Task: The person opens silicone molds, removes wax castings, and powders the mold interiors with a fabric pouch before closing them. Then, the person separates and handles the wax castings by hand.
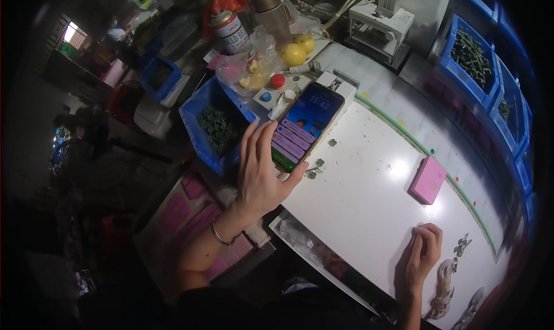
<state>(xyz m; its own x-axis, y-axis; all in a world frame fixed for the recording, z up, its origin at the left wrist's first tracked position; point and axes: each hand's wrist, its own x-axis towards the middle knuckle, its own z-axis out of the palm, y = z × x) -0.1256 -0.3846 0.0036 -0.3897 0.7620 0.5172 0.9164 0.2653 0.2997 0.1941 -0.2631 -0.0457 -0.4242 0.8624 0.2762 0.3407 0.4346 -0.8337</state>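
Left hand (259, 183) spread wide at lit phone (306, 122)'s lower end. Right hand (425, 255) curled over white worktop (358, 197); cannot tell if holding.

Smartphone (311, 113), one, slim and rectangular with rounded corners and a dark, narrow border; screen lit, showing a dark blue to violet background, pale clock figures near the top, a stack of pinkish-lilac panels across the lower half and a green strip at the bottom. Pose: face up, long axis slanting, top end toward the far right, bottom end toward the near left. Location: far left end of the white tabletop (358, 180), at its edge.
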